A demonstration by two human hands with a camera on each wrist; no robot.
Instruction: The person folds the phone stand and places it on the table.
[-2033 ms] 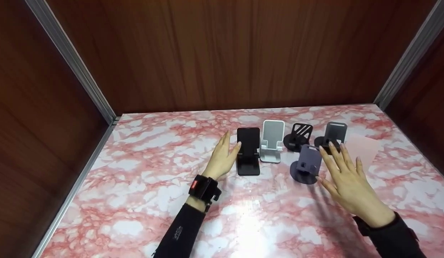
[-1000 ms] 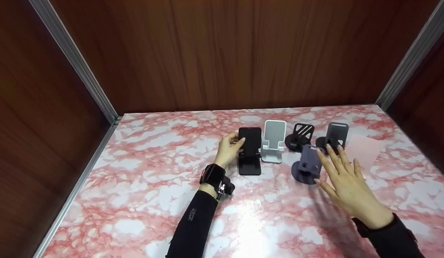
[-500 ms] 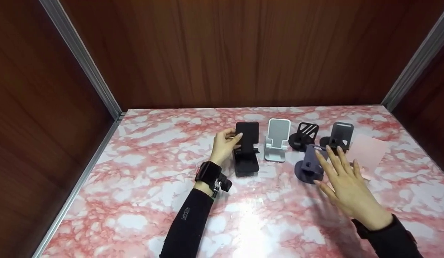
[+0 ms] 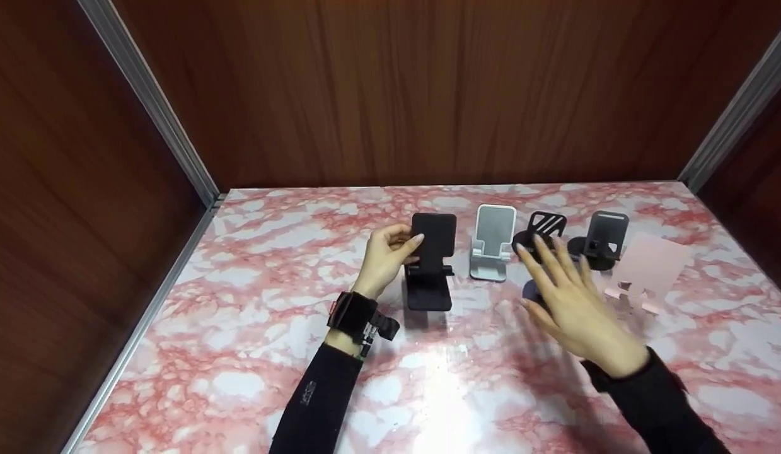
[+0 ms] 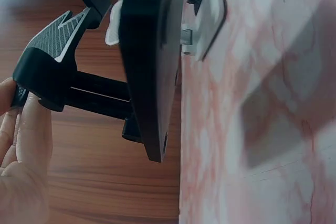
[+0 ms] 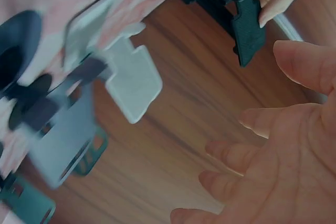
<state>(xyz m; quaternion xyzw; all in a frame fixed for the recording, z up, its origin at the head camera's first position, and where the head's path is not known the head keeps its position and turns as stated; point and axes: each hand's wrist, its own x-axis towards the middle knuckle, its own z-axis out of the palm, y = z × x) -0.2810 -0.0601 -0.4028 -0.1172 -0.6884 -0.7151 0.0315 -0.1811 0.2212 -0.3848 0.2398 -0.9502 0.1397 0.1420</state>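
My left hand [image 4: 381, 260] pinches the left edge of a black phone stand [image 4: 434, 236], thumb in front and fingers behind. In the left wrist view the stand's thick base [image 5: 149, 51] is raised off the table, its shadow lying to one side. My right hand [image 4: 574, 309], fingers spread and straight, hovers over a purple phone stand [image 6: 65, 145], hiding most of it from the head view. Between the hands stands a white phone stand with a grey pad [image 4: 496, 224].
Behind the right hand are a black phone stand with slanted slots [image 4: 549, 222] and a dark grey one [image 4: 608, 230]. A pink phone stand [image 4: 655, 265] is at the right. Wood panels [image 4: 390, 94] enclose the red-and-white marbled table [image 4: 239, 384].
My left hand took hold of the black stand's edge, lifted it and moved it left, away from the white one. My right hand moved left over the purple stand.
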